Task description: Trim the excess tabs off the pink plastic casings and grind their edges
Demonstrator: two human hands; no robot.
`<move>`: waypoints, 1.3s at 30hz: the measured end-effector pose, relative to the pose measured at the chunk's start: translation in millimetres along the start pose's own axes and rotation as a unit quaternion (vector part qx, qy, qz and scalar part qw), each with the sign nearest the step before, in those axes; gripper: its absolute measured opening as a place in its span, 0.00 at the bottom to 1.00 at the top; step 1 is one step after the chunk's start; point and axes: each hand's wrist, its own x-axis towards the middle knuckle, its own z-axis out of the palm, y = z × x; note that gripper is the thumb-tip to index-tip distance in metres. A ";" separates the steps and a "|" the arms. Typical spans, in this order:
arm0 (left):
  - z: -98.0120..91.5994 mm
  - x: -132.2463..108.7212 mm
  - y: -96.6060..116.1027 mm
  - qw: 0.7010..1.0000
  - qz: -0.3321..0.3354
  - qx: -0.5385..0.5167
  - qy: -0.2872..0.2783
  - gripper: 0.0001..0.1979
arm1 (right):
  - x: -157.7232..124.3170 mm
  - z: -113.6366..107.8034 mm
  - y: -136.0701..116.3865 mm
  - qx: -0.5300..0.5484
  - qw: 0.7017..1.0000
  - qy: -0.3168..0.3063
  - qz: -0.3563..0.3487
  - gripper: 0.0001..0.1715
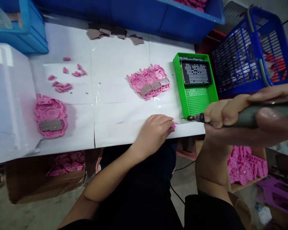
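My left hand (156, 131) is closed at the table's front edge around a pink plastic part (174, 126), of which only a small toothed end shows. In my right hand (230, 111) is a grey electric screwdriver (247, 116), held level with its bit pointing left. The bit's tip is near the front corner of a green tray (179, 72), right of my left hand. Several pink plastic shells (139, 83) with grey metal plates overlap in the middle of the table. Another pink shell (51, 112) with a plate lies at the left.
Small pink pieces (62, 87) lie at the left. Grey-brown flat pieces (103, 32) are at the back, before a long blue bin (144, 16). A black perforated insert (196, 72) sits in the tray. A blue basket (237, 48) stands right; boxes of pink parts (247, 166) are below.
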 end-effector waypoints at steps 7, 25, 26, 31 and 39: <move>1.0 0.3 -0.4 1.000 0.001 0.005 0.013 0.07 | -10.9 12.4 12.0 0.065 0.985 -0.122 -0.102 0.09; 0.9 3.5 2.5 0.998 -0.040 0.025 -0.029 0.08 | -19.9 32.8 31.6 0.047 0.992 -0.114 -0.001 0.21; 1.4 3.4 2.1 0.998 -0.039 0.028 -0.029 0.08 | -18.1 28.7 33.8 0.046 0.992 -0.114 -0.003 0.22; 5.2 4.8 1.0 0.999 -0.017 0.031 -0.015 0.10 | -0.6 6.0 43.3 0.066 0.993 -0.085 -0.051 0.20; 3.8 6.2 6.3 0.997 -0.020 0.074 0.011 0.09 | 21.0 15.4 32.5 0.144 0.983 -0.046 -0.106 0.06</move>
